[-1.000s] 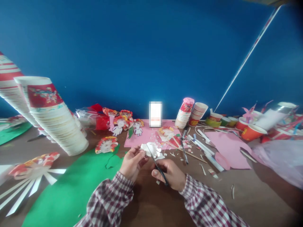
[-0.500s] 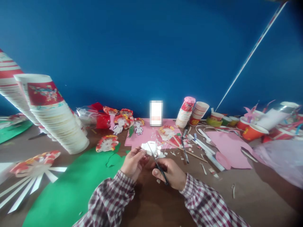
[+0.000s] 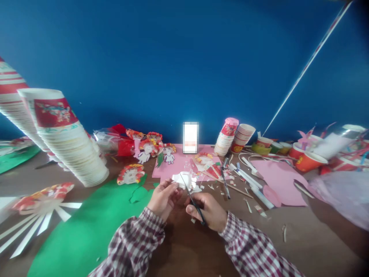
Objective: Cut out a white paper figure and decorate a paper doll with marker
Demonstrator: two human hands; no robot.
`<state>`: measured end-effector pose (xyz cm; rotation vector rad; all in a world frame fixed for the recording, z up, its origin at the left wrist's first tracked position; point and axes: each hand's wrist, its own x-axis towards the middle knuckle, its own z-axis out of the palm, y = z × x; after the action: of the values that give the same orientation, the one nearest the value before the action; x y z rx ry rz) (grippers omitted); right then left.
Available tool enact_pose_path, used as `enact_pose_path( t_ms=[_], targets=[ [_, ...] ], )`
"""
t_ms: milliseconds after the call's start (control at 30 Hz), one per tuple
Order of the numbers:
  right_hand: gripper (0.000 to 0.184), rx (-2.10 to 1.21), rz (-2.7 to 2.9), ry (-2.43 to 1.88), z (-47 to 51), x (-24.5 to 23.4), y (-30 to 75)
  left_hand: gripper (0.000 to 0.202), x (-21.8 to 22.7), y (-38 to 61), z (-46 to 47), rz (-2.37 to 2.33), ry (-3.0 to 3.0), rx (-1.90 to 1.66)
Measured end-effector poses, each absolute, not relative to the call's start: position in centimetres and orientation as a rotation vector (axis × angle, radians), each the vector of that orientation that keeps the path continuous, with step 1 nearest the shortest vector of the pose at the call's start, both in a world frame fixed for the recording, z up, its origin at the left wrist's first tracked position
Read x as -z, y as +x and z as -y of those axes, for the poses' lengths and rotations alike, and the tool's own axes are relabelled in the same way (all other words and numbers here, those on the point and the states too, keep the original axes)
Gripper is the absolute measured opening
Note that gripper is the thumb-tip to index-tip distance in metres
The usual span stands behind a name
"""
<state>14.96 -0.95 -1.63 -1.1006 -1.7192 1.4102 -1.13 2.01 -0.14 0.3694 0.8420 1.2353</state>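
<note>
My left hand (image 3: 165, 197) pinches a small white paper piece (image 3: 179, 179) between thumb and fingers, over the middle of the brown table. In my right hand (image 3: 209, 211) is a pair of scissors (image 3: 198, 211) with dark handles. Its blades point up and to the left and lie across the right part of the white paper. Whether the blades are fully closed is hard to make out. Behind the paper lies a pink sheet (image 3: 173, 169) strewn with small scraps.
Tall stacked paper cups (image 3: 72, 146) lean at the left, beside a green sheet (image 3: 83, 219). Paper dolls with red-and-yellow rims (image 3: 131, 174) lie nearby. To the right are a pen (image 3: 225, 182), white strips, another pink sheet (image 3: 284, 184) and orange cups (image 3: 308, 161). A blue wall (image 3: 184, 69) stands behind.
Both hands, the paper and the scissors stay almost in the same place. The view has shifted very slightly, and a dark object now shows on the table at the far left behind the cups.
</note>
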Motion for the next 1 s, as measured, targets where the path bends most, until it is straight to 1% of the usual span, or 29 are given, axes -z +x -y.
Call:
enact_pose_path(
  t_ms=[300, 533, 667, 1000],
  targets=[
    [0.035, -1.409, 1.711, -1.091, 1.06, 1.77, 14.97, 0.017, 0.45, -1.27, -2.09, -0.848, 0.389, -1.252],
    [0.033, -1.347, 1.754, -1.132, 1.01, 1.67, 14.99, 0.037, 0.47, -1.52, -2.16, -0.834, 0.488, -1.276],
    [0.031, -1.316, 1.775, -1.14, 0.95, 1.49, 14.98, 0.044, 0.37, -1.58, -2.25, -0.829, 0.532, -1.287],
    [0.03, -1.281, 1.785, -1.162, 1.0, 1.5, 14.96, 0.045, 0.3, -1.6, -2.27, -0.823, 0.511, -1.277]
  ],
)
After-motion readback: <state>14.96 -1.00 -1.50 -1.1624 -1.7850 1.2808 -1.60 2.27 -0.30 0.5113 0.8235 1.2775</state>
